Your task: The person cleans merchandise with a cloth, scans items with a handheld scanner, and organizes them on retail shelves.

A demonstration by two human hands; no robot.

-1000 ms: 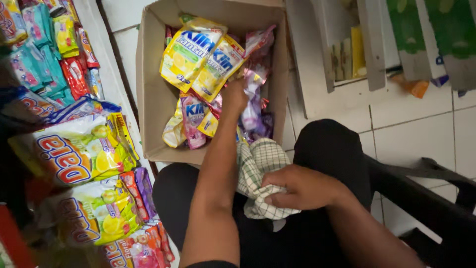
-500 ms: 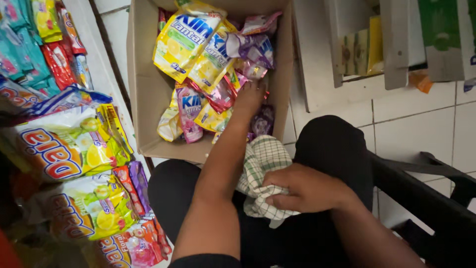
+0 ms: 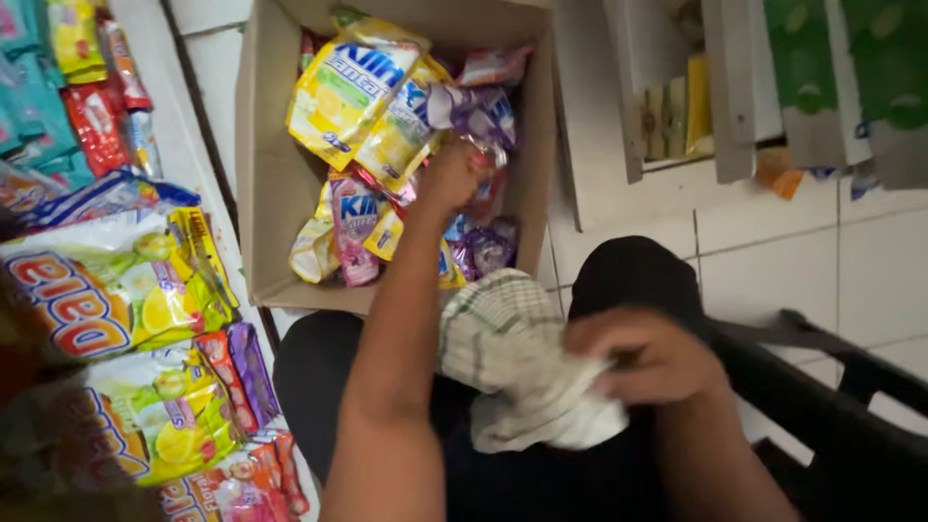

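Sachets (image 3: 464, 126) are lying piled in the open cardboard box (image 3: 271, 193) on the floor; left hand (image 3: 449, 179) is reaching in, grip closing on a purple sachet near the top of the pile. Right hand (image 3: 648, 358) is bunching a checked cloth (image 3: 512, 358) on the lap, grip pinching it tight. Risk: loose, slick packs sliding or spilling as one is being pulled. Yellow detergent pouches (image 3: 106, 290) are crowding the left side; dark crate (image 3: 831, 406) is sitting just beside the right arm.
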